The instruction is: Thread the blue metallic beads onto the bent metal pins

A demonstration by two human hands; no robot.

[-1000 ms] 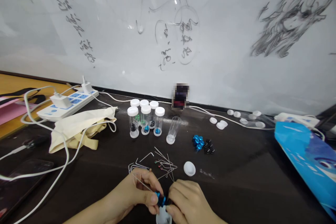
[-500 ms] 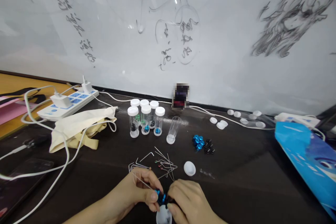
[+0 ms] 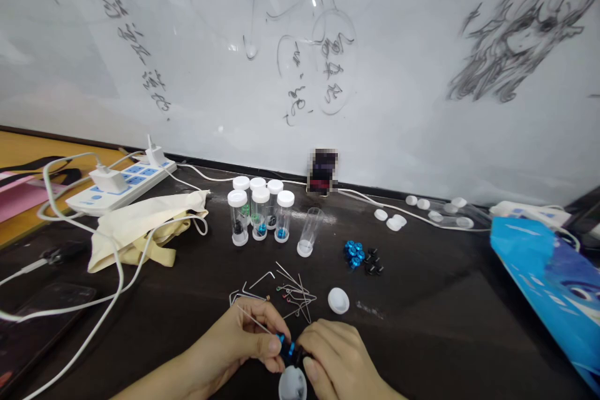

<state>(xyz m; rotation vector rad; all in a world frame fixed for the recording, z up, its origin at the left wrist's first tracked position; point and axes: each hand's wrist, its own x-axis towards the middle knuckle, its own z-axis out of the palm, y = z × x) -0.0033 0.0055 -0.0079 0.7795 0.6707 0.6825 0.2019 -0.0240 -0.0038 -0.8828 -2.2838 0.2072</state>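
Note:
Low in the centre, my left hand (image 3: 239, 340) pinches a small blue-and-black part (image 3: 287, 346) between thumb and fingers. A thin metal rod (image 3: 253, 320) also sticks out of this hand, pointing up and left. My right hand (image 3: 340, 356) is closed, thumb and fingertips at the black end of the same part; exactly what they grip is partly hidden. Directly below the fingertips stands a clear tube (image 3: 293, 386), seen from above through its mouth, with something small and dark inside. A white cap (image 3: 338, 301) lies beyond my right hand. Bent metal pins and hex keys (image 3: 297, 292) lie just past both hands.
Several capped clear tubes (image 3: 260, 215) stand at the back, beside an uncapped tube (image 3: 310, 232). Blue nuts (image 3: 355, 254) and black screws (image 3: 374, 261) lie in piles. Left are a power strip (image 3: 131, 181), a cream pouch (image 3: 145, 225) and cables; right, a blue bag (image 3: 539, 287).
My fingers have shifted slightly around the blue-and-black part, and the right thumb has moved up a little. Everything on the table stays where it was.

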